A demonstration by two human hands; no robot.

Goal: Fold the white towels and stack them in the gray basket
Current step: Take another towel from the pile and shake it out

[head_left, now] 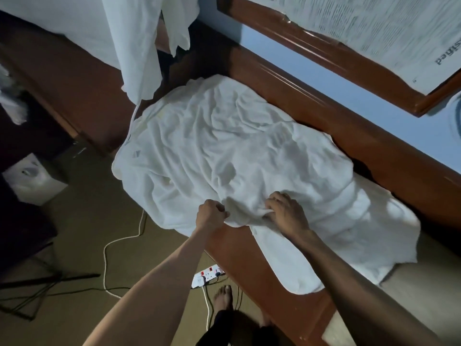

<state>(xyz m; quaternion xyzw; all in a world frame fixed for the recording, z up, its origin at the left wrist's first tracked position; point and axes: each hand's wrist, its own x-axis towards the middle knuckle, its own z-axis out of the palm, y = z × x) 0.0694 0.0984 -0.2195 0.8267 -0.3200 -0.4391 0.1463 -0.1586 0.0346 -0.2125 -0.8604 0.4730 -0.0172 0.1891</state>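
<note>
I have both hands on 1 crumpled white towel (212, 146), which lies spread over a brown wooden ledge (249, 258). The left hand (212, 216) pinches the towel's near edge with curled fingers. The right hand (287, 211) is just beside it, its fingers dug into a bunched fold. Most of the towel lies beyond the fingertips of both hands. More white cloth (361, 233) runs out under the right wrist, and I cannot tell if it is a second towel. Below the left fingers, a power strip (208, 273) and a white cord (119, 242) lie on the floor, near a bare foot (223, 298). Well beyond the fingers a white sheet (139, 46) hangs, with newspaper (374, 28) to its right.
</note>
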